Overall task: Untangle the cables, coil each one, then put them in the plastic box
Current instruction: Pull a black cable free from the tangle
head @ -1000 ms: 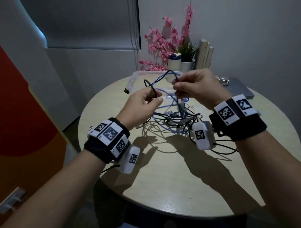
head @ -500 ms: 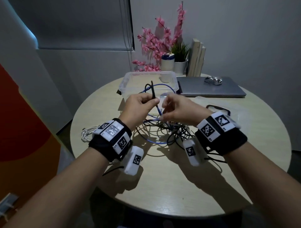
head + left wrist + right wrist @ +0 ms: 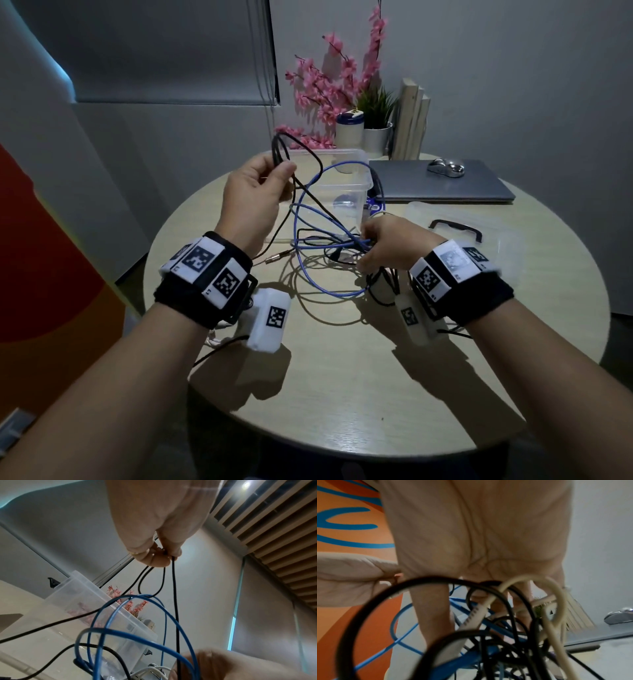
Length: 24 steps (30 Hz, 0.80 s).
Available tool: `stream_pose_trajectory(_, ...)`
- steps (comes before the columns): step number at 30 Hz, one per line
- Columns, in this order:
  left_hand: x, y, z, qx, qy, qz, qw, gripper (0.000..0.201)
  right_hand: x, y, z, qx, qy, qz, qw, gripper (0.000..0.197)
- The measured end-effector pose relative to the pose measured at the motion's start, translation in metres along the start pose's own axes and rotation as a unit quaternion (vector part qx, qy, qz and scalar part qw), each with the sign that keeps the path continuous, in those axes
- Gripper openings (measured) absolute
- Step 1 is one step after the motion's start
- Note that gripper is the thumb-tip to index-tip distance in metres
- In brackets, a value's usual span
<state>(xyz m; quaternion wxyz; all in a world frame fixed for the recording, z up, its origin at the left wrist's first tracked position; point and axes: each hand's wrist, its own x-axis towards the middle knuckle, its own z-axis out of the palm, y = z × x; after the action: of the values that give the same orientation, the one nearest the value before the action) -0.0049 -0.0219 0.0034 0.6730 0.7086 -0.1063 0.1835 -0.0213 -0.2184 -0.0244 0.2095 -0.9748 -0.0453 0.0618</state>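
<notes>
A tangle of cables lies on the round table in front of the clear plastic box. My left hand is raised and pinches loops of a thin black cable. A blue cable arcs from the box edge down into the pile. My right hand sits low on the pile, its fingers curled into the bundle of blue, black and white cables. A metal plug lies by the left wrist.
The box lid with a black handle lies right of the pile. A closed laptop with a mouse on it is behind. Pink flowers, a potted plant and books stand at the table's far edge.
My left hand has risen, drawing the black cable up out of the pile. My right hand has dropped lower and to the right onto the tangle.
</notes>
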Motion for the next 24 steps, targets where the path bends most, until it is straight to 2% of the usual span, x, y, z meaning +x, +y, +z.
stream_pose_trajectory(3, 0.004, 0.001, -0.005, -0.046, 0.034, 0.006, 0.998, 0.017, 0.002, 0.003, 0.0, -0.031, 0.008, 0.02, 0.999, 0.034)
stream_pose_trajectory(6, 0.008, 0.0, -0.011, -0.087, 0.079, -0.007, 0.993, 0.018, 0.004, 0.007, 0.003, -0.058, 0.013, 0.038, 0.998, 0.05)
stream_pose_trajectory(9, 0.008, -0.006, -0.015, -0.098, 0.085, -0.038, 0.991, 0.018, 0.006, 0.009, 0.005, -0.062, 0.006, 0.032, 0.998, 0.059)
stream_pose_trajectory(13, 0.003, -0.018, -0.017, -0.005, 0.06, -0.092, 0.994, 0.017, 0.004, 0.011, 0.006, -0.046, 0.018, -0.011, 0.999, 0.025)
stream_pose_trajectory(15, 0.002, -0.023, -0.02, 0.053, 0.059, -0.127, 0.989, 0.007, 0.002, 0.011, 0.005, -0.028, 0.039, -0.028, 0.998, 0.018)
stream_pose_trajectory(17, 0.001, -0.025, -0.023, 0.156, 0.054, -0.146, 0.975, 0.029, 0.002, 0.011, 0.003, 0.004, 0.069, -0.041, 0.997, 0.017)
stream_pose_trajectory(19, -0.003, -0.024, -0.022, 0.278, 0.046, -0.116, 0.953, 0.053, 0.002, 0.011, -0.001, 0.032, 0.09, -0.046, 0.994, 0.014)
stream_pose_trajectory(20, -0.006, -0.021, -0.02, 0.337, 0.048, -0.076, 0.937, 0.058, 0.003, 0.01, -0.003, 0.044, 0.097, -0.048, 0.993, 0.013)
stream_pose_trajectory(22, -0.013, -0.015, -0.012, 0.425, 0.042, 0.034, 0.903, 0.048, 0.005, 0.01, -0.005, 0.057, 0.108, -0.053, 0.991, 0.011)
stream_pose_trajectory(24, -0.016, -0.012, -0.002, 0.443, -0.023, 0.108, 0.89, 0.028, 0.006, 0.009, -0.005, 0.065, 0.106, -0.054, 0.991, 0.011)
